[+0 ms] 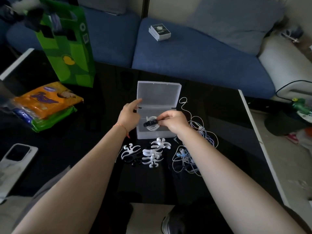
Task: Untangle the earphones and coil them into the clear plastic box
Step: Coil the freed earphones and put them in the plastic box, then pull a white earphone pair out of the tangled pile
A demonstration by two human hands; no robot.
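Observation:
The clear plastic box lies open on the black table, its lid folded back. Inside it sits a white coiled earphone. My right hand pinches a black winder clip over that coil. My left hand rests against the box's left side, index finger pointing at the lid. A tangle of white and blue earphone cables lies right of the box, partly under my right forearm.
White and black cable winders lie in front of the box. A green bag and snack packs stand at the left, a phone at the near left. A blue sofa with a small box is behind the table.

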